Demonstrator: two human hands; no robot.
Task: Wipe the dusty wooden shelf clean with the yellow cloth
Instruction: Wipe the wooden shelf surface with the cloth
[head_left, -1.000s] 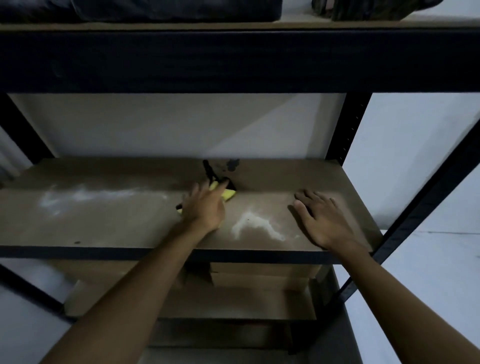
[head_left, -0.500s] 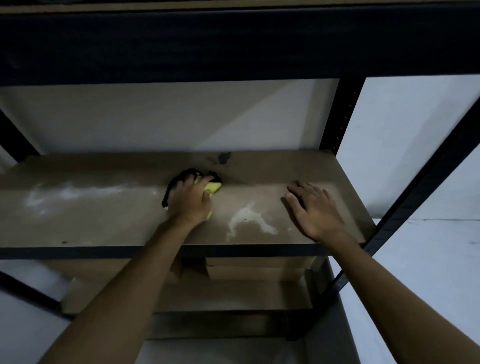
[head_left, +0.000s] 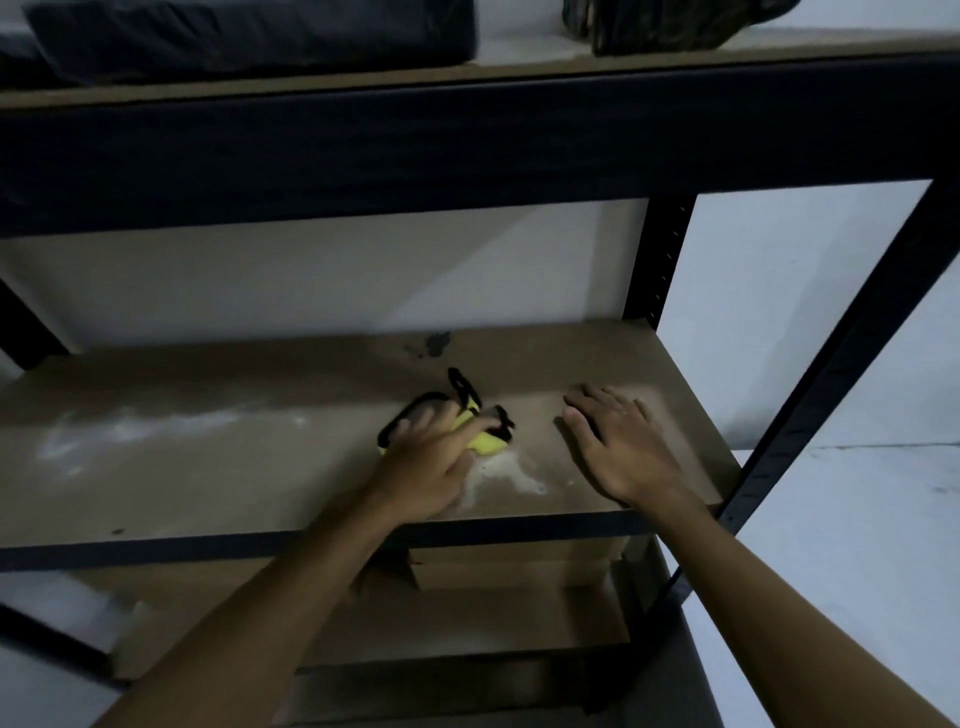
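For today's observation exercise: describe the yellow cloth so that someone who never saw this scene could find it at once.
Find the brown wooden shelf in the black metal rack. Near its middle, the left hand presses down on the yellow cloth. It is the only bright yellow thing there, edged in black, beside a white dust patch.

Dim, shadowy, slightly blurred wide-angle view

L hand (head_left: 431, 467) slid yellow cloth (head_left: 485, 441) right, nearer dust patch (head_left: 511, 475).
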